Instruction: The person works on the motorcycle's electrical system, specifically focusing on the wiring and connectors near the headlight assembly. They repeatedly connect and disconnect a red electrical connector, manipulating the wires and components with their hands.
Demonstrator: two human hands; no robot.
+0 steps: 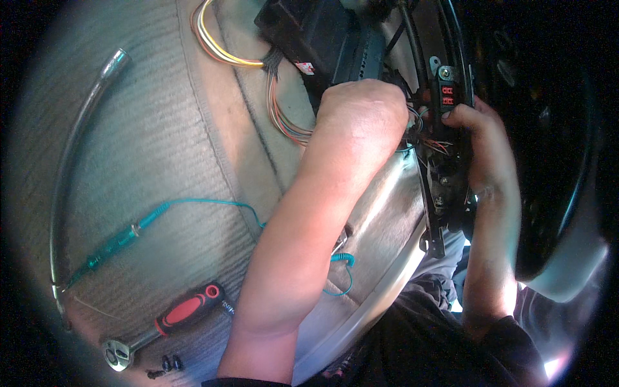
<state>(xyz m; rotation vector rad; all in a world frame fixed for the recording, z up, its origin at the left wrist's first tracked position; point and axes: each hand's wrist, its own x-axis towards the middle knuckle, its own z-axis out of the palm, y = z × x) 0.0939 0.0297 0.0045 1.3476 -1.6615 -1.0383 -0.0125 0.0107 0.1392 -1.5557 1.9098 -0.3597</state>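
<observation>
My left hand (364, 109) is curled like a fist beside a black box-like unit (300, 29), with its knuckles up. Its fingertips and whatever they hold are hidden below. Close by on the right, my right hand (480, 126) grips a black part with red inserts (446, 95), thumb on its near end and the other fingers mostly behind it. Thin loose wires (438, 145) with coloured ends hang just below that part, between the hands. A bundle of coloured wires (277, 103) loops away from the left hand, along the black unit.
On the ribbed grey mat (148, 142) lie a long metal bar (68, 142), a teal probe (116, 245) with a coiled cord (343, 258), and a ratchet (174, 316) with a red and black handle. Small black pieces (169, 363) lie near it. A black metal frame (435, 219) runs below the right hand.
</observation>
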